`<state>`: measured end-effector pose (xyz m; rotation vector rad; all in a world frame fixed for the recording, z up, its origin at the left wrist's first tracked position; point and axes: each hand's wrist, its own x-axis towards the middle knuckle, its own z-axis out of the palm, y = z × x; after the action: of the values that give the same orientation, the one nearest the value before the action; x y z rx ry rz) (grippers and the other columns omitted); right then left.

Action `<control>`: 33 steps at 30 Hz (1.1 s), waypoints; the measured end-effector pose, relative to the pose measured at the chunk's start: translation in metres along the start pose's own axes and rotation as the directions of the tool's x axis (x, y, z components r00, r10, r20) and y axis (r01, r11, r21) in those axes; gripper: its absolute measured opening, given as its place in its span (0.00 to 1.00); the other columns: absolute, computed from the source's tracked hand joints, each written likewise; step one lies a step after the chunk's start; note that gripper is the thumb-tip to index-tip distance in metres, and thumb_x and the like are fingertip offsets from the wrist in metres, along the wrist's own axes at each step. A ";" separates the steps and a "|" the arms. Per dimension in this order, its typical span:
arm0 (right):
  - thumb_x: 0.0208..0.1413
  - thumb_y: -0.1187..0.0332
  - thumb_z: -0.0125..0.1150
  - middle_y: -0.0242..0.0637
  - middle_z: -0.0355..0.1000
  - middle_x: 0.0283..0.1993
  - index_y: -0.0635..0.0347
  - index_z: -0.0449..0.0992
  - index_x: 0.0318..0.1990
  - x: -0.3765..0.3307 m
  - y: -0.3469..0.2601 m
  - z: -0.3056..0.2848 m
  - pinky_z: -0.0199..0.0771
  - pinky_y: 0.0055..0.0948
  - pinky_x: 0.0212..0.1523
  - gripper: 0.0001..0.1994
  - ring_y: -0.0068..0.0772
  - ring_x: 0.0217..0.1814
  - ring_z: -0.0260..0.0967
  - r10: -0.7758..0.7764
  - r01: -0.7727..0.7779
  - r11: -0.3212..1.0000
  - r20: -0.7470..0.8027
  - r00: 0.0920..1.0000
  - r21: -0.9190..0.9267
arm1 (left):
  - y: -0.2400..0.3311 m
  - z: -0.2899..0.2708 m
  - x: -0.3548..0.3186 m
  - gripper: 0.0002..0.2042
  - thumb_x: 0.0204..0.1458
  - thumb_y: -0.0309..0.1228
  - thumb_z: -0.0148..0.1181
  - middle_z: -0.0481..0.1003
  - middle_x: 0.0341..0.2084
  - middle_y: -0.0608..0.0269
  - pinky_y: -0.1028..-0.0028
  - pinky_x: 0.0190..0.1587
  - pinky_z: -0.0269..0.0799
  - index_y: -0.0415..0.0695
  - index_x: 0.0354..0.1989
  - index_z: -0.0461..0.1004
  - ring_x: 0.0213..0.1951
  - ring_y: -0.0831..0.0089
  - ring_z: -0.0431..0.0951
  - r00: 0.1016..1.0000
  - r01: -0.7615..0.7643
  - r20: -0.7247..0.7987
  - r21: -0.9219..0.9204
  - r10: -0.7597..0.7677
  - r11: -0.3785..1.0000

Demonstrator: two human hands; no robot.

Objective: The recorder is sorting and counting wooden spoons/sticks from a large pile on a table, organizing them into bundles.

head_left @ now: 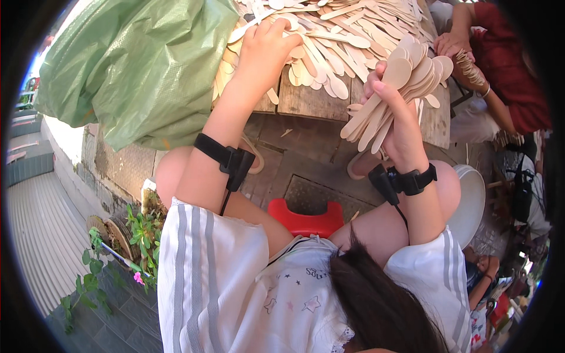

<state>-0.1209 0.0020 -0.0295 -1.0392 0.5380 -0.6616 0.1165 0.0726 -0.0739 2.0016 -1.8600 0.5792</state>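
Note:
In my right hand (395, 112) is a thick bundle of pale wooden spoons (406, 73), gripped round the handles with the rounded ends fanned upward. My left hand (268, 50) rests over the near left part of a big pile of loose wooden spoons (376, 23) on a wooden table. Its thumb and fingers are bent and apart, touching the spoons, and no spoon shows clearly gripped in it. Some fingertips are hidden among the pile.
A large green woven sack (147, 65) covers the table's left side. A red plastic stool (306, 217) shows between my legs. A co-worker's hand (452, 44) holds another bundle of spoons at the right. A pale basin (469, 200) stands beside my right knee; plants (141, 235) grow at left.

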 end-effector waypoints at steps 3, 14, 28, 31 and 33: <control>0.54 0.67 0.57 0.29 0.65 0.36 0.58 0.65 0.47 0.001 -0.002 -0.002 0.65 0.23 0.42 0.14 0.21 0.39 0.64 -0.005 0.005 1.000 0.041 0.999 -0.006 | 0.002 -0.006 0.005 0.15 0.39 0.32 0.67 0.69 0.43 0.70 0.66 0.47 0.62 0.55 0.39 0.75 0.42 0.67 0.69 0.999 -0.003 -0.036 0.008 0.003 1.000; 0.48 0.71 0.68 0.21 0.62 0.28 0.60 0.70 0.47 0.005 -0.019 -0.003 0.62 0.17 0.30 0.18 0.13 0.28 0.59 -0.220 0.232 0.889 0.078 0.973 -0.394 | 0.066 -0.063 0.026 0.12 0.45 0.32 0.66 0.73 0.39 0.69 0.76 0.46 0.59 0.45 0.38 0.79 0.45 0.77 0.68 0.974 0.093 -0.042 -0.826 -0.224 0.556; 0.47 0.70 0.65 0.32 0.74 0.35 0.64 0.74 0.42 -0.009 -0.010 -0.024 0.72 0.23 0.37 0.14 0.19 0.35 0.70 -0.044 0.091 0.846 0.102 0.994 -0.525 | 0.115 -0.056 0.008 0.15 0.42 0.31 0.68 0.71 0.38 0.67 0.77 0.45 0.61 0.40 0.38 0.75 0.41 0.77 0.68 0.954 0.270 0.190 -0.879 -0.231 0.392; 0.49 0.70 0.64 0.29 0.72 0.30 0.62 0.73 0.38 0.003 -0.014 -0.043 0.68 0.22 0.32 0.10 0.17 0.31 0.65 -0.198 0.226 0.795 0.112 0.974 -0.563 | 0.121 -0.058 0.008 0.15 0.43 0.31 0.66 0.70 0.42 0.66 0.73 0.47 0.61 0.42 0.41 0.73 0.45 0.73 0.67 0.964 0.260 0.193 -0.826 -0.184 0.501; 0.52 0.72 0.60 0.29 0.69 0.30 0.60 0.70 0.36 0.006 -0.046 -0.063 0.67 0.22 0.40 0.06 0.20 0.35 0.68 -0.234 0.211 0.756 0.046 0.971 -0.620 | 0.127 -0.055 0.006 0.16 0.44 0.30 0.65 0.69 0.44 0.65 0.71 0.48 0.61 0.44 0.42 0.73 0.46 0.70 0.67 0.966 0.255 0.196 -0.823 -0.167 0.508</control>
<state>-0.1714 -0.0564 -0.0142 -1.7455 0.6924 -0.7304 -0.0129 0.0854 -0.0265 1.5042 -1.4337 -0.4662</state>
